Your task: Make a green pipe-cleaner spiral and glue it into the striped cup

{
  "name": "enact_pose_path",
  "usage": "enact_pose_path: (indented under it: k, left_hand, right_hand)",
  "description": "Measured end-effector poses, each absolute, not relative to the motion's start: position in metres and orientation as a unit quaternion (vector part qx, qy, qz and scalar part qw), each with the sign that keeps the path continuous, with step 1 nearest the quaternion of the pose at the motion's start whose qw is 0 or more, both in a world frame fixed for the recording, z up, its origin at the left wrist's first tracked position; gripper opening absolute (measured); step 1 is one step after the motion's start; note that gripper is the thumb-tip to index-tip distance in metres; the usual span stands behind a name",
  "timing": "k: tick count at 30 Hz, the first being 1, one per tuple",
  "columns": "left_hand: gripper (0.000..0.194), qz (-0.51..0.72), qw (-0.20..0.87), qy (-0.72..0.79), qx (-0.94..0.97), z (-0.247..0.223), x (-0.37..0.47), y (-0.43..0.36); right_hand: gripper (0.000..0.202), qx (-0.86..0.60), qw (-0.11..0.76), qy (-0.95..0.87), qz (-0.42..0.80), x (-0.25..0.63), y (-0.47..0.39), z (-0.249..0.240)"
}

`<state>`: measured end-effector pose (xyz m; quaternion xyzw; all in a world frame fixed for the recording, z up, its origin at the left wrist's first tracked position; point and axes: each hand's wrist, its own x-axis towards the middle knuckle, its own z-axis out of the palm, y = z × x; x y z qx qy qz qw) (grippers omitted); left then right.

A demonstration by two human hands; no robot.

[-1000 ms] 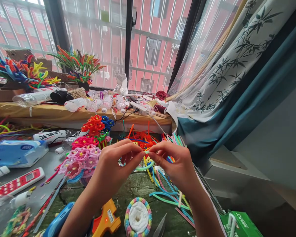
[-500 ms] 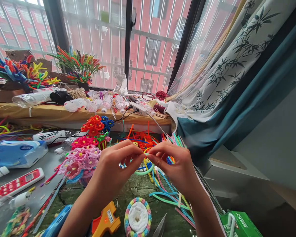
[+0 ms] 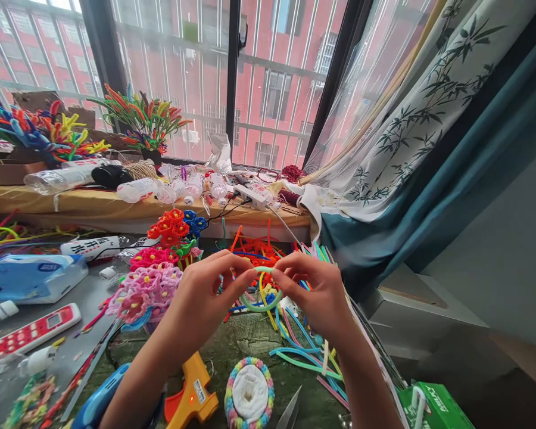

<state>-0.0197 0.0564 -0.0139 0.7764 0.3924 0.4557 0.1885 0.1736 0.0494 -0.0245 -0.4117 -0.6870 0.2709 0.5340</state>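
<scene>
Windowsill (image 3: 93, 205) behind green-stained table (image 3: 254, 341). L hand (image 3: 212, 289) & R hand (image 3: 315, 292): thumb + index of ea. pinched on 1 pale-green loop (image 3: 259, 308), held up betw. hands over table. Below: 1 orange glue gun (image 3: 196, 408), label illegible. Far R: 1 green box (image 3: 446, 411), lettering ends "KY". Far L: 1 bottle (image 3: 89, 245), big Chinese chars.
</scene>
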Motion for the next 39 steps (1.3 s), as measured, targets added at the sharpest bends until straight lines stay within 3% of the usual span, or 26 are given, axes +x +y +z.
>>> enact_pose_path:
  k: [8, 19, 30, 35, 39]
  left_hand:
    - [0.023, 0.448, 0.245, 0.394, 0.764, -0.015, -0.023, 0.059]
    - [0.028, 0.393, 0.233, 0.393, 0.798, -0.011, -0.024, 0.058]
    - [0.032, 0.38, 0.244, 0.423, 0.786, -0.012, -0.024, 0.056]
    - [0.036, 0.369, 0.223, 0.42, 0.798, -0.012, -0.025, 0.055]
    - [0.025, 0.386, 0.116, 0.422, 0.812, -0.011, -0.023, 0.053]
  right_hand:
    - [0.04, -0.401, 0.508, -0.651, 0.397, 0.182, 0.054, -0.024]
    - [0.036, -0.409, 0.45, -0.656, 0.447, 0.189, 0.062, -0.032]
    - [0.004, -0.426, 0.459, -0.775, 0.082, 0.176, 0.043, -0.021]
    - [0.012, -0.39, 0.469, -0.79, -0.063, 0.172, 0.043, -0.024]
    - [0.018, -0.375, 0.445, -0.803, -0.128, 0.172, 0.044, -0.029]
